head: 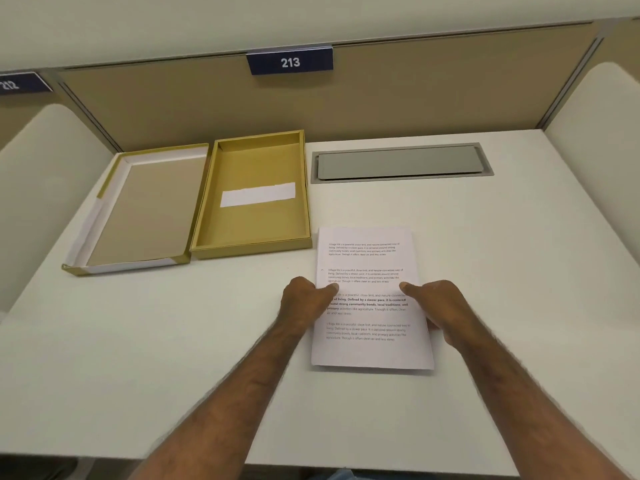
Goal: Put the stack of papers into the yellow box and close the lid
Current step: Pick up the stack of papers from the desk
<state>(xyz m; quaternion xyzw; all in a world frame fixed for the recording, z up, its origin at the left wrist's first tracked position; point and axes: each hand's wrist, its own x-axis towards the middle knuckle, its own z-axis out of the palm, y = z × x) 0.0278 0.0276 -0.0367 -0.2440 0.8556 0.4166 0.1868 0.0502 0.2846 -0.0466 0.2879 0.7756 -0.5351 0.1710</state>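
A stack of papers (369, 351) with printed text lies on the white desk, right of centre. My left hand (304, 301) grips its left edge, thumb on top. My right hand (440, 306) grips its right edge the same way, fingers under the sheets. The yellow box (252, 244) stands open behind and to the left of the papers, with a white strip of paper (258, 194) on its floor. Its lid (138, 209) lies upside down to the left of the box, touching it.
A grey cable hatch (401, 163) is set flush in the desk (173, 341) behind the papers. A tan partition with a blue sign 213 (290, 61) closes the back. White side panels stand at left and right.
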